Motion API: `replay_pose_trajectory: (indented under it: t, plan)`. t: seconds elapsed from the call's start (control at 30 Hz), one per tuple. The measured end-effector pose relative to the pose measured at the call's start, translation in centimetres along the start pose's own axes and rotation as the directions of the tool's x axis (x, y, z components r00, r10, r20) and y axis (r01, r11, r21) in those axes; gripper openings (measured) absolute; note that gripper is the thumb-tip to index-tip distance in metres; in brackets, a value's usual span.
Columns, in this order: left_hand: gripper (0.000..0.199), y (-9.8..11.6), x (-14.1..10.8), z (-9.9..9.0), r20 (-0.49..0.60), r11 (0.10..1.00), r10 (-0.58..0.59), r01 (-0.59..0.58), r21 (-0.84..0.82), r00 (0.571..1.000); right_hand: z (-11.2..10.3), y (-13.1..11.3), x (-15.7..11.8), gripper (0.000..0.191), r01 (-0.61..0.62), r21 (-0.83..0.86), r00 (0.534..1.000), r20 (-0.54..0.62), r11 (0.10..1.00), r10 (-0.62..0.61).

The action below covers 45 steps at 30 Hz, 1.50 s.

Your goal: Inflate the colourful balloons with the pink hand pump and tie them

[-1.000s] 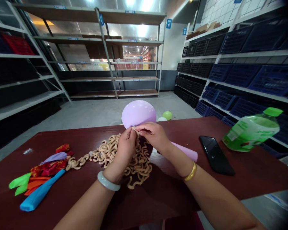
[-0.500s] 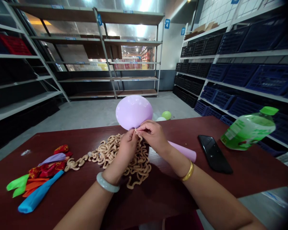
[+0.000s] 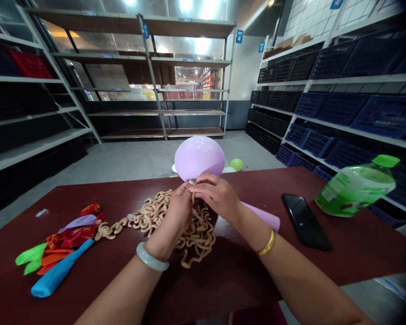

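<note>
A purple inflated balloon [image 3: 199,158] stands above both hands near the table's far edge, its neck down at my fingertips. My left hand [image 3: 180,205] is closed, thumb and fingers pinching at the neck, with a bit of tan curly cord [image 3: 192,182] there. My right hand [image 3: 216,194] is pinched round the same spot, touching the left fingertips. Below and beside the hands lies a heap of tan curly cord [image 3: 157,207], partly hidden by my left hand. A strand of it trails left to several uninflated balloons [image 3: 77,237].
A purple tube [image 3: 264,216] lies right of my right hand, then a black phone [image 3: 306,221] and a green bottle [image 3: 357,187]. A clear scrap [image 3: 42,212] is on the dark red table [image 3: 243,275]. Green [image 3: 237,164] and white balloons lie beyond it; shelves surround the floor.
The purple balloon has shifted right relative to the hands. My right hand's fingers have moved slightly at the neck. The whole view has shifted a little.
</note>
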<state>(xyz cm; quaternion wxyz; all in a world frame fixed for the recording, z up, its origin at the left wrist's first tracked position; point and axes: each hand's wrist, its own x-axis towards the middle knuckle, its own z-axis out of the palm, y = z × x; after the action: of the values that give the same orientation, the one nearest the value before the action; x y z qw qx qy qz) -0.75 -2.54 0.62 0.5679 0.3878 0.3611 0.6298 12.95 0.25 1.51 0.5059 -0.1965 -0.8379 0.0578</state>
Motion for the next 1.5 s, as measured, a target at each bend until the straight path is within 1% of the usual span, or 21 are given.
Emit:
replay_pose_trajectory:
  t: [0.07, 0.13, 0.2, 0.23, 0.3, 0.33, 0.43, 0.5, 0.53, 0.6, 0.67, 0.73, 0.8, 0.87, 0.93, 1.0, 1.07, 1.13, 1.33, 1.43, 1.5]
  plan:
    - [0.022, -0.4, 0.1, 0.0, 0.016, 1.000, -0.015, 0.015, 0.017, 1.000, 0.1, -0.2, 0.0, 0.021, -0.013, 0.015, 0.999, -0.049, 1.000, 0.014]
    - [0.020, -0.7, 0.2, -0.3, 0.015, 0.994, 0.020, -0.022, 0.104, 1.000, 0.2, -0.4, 0.1, 0.021, -0.043, 0.055, 0.996, -0.080, 0.998, 0.047]
    - [0.018, -0.9, 0.4, -0.7, 0.026, 0.951, 0.133, -0.135, 0.280, 0.991, 0.3, -0.6, 0.3, 0.020, -0.092, 0.101, 0.992, -0.073, 0.991, 0.099]
    - [0.017, -0.9, 0.4, -1.0, 0.046, 0.901, 0.203, -0.205, 0.383, 0.978, 0.3, -0.7, 0.4, 0.019, -0.132, 0.120, 0.988, -0.065, 0.984, 0.141]
    - [0.015, -0.9, 0.5, -1.6, 0.109, 0.749, 0.324, -0.325, 0.578, 0.940, 0.4, -0.9, 0.5, 0.012, -0.266, 0.160, 0.958, -0.062, 0.950, 0.279]
    - [0.016, -0.7, 0.4, -1.8, 0.139, 0.656, 0.365, -0.360, 0.664, 0.921, 0.4, -1.0, 0.6, 0.009, -0.351, 0.183, 0.929, -0.058, 0.918, 0.367]
    - [0.018, 0.0, 0.2, -2.1, 0.210, 0.341, 0.437, -0.377, 0.861, 0.874, 0.4, -1.0, 0.6, 0.013, -0.571, 0.252, 0.807, -0.002, 0.781, 0.590]
    - [0.015, 0.4, 0.1, -2.0, 0.253, 0.152, 0.464, -0.358, 0.922, 0.849, 0.4, -1.0, 0.6, 0.011, -0.633, 0.293, 0.760, 0.054, 0.717, 0.648]
    - [0.013, 0.6, 0.0, -1.9, 0.275, 0.078, 0.470, -0.350, 0.933, 0.838, 0.4, -1.0, 0.5, 0.009, -0.643, 0.313, 0.749, 0.069, 0.699, 0.659]
    - [0.013, 0.8, 0.0, -1.8, 0.317, -0.025, 0.473, -0.347, 0.938, 0.822, 0.4, -1.0, 0.5, 0.007, -0.638, 0.342, 0.751, 0.076, 0.690, 0.656]
    - [0.016, 0.9, 0.0, -1.6, 0.338, -0.068, 0.478, -0.349, 0.935, 0.811, 0.3, -1.0, 0.6, 0.009, -0.601, 0.313, 0.782, 0.041, 0.735, 0.622]
    - [0.019, 0.9, 0.0, -1.7, 0.338, -0.060, 0.487, -0.356, 0.933, 0.805, 0.2, -1.0, 0.6, 0.011, -0.526, 0.204, 0.840, -0.022, 0.825, 0.541]
    - [0.021, 1.0, 0.1, -1.8, 0.327, -0.017, 0.489, -0.366, 0.931, 0.809, 0.1, -1.1, 0.7, 0.013, -0.419, 0.060, 0.903, -0.072, 0.906, 0.423]
    - [0.024, 1.0, 0.2, -1.8, 0.321, 0.041, 0.479, -0.386, 0.921, 0.817, 0.1, -1.3, 0.6, 0.013, -0.327, -0.062, 0.943, -0.089, 0.943, 0.321]
    - [0.024, 0.9, 0.3, -1.8, 0.317, 0.109, 0.471, -0.410, 0.905, 0.824, 0.2, -1.6, 0.4, 0.011, -0.289, -0.192, 0.956, -0.109, 0.938, 0.272]
    - [0.023, 0.9, 0.3, -1.6, 0.314, 0.175, 0.463, -0.433, 0.884, 0.829, 0.4, -2.0, 0.2, 0.009, -0.292, -0.318, 0.955, -0.141, 0.902, 0.260]
    - [0.023, 0.8, 0.3, -1.5, 0.317, 0.231, 0.455, -0.454, 0.861, 0.832, 0.5, -2.3, 0.1, 0.009, -0.303, -0.392, 0.952, -0.172, 0.869, 0.254]
    - [0.024, 0.9, 0.2, -1.3, 0.327, 0.279, 0.447, -0.477, 0.834, 0.833, 0.6, -2.5, 0.1, 0.010, -0.320, -0.398, 0.945, -0.193, 0.860, 0.262]
    - [0.024, 1.2, 0.3, -1.4, 0.367, 0.371, 0.420, -0.526, 0.765, 0.830, 0.8, -2.5, 0.2, 0.011, -0.394, -0.277, 0.913, -0.230, 0.876, 0.337]
    - [0.024, 1.3, 0.2, -1.4, 0.332, 0.427, 0.442, -0.521, 0.739, 0.833, 0.7, -2.5, 0.1, 0.011, -0.365, -0.208, 0.923, -0.207, 0.908, 0.324]
    - [0.023, 1.3, 0.1, -1.3, 0.277, 0.493, 0.449, -0.494, 0.716, 0.849, 0.6, -2.6, 0.2, 0.010, -0.326, -0.149, 0.937, -0.184, 0.933, 0.298]
